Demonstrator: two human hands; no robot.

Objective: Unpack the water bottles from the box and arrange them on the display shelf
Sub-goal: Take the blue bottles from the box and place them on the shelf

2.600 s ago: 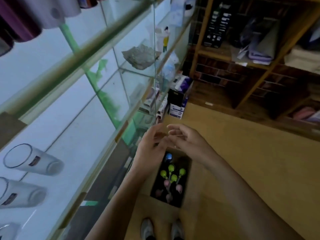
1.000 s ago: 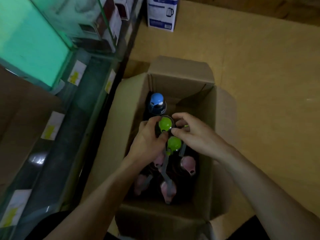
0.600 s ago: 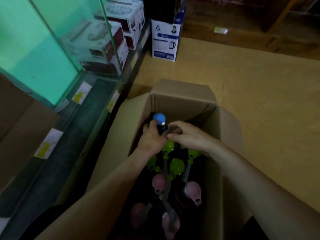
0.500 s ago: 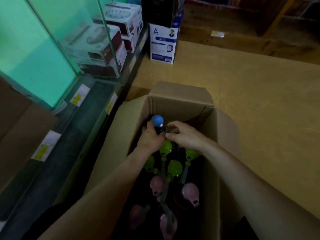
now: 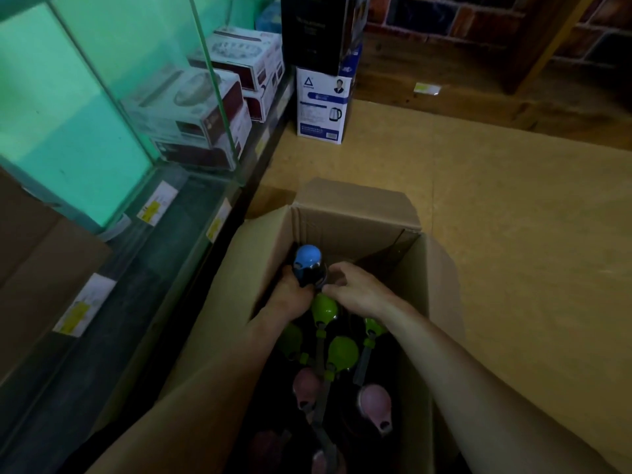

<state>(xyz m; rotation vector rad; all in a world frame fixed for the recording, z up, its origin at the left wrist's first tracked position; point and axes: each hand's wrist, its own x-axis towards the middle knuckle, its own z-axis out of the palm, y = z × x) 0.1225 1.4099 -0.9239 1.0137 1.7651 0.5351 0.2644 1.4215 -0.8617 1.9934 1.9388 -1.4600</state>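
Cardboard box [image 5: 355, 206] stands open on the floor beside the glass display shelf [image 5: 113, 138]. The blue-capped bottle [image 5: 307, 263] sits upright at the far end of the box. The left hand [image 5: 292, 297] wraps its neck from the left, fingers curled against it; the right hand [image 5: 357, 290] pinches it from the right, probably to draw it straight up. Green-capped bottles [image 5: 324, 309] and pink-capped bottles [image 5: 374, 401] crowd just behind, their straps liable to snag. A kettle carton [image 5: 321, 107] stands well apart.
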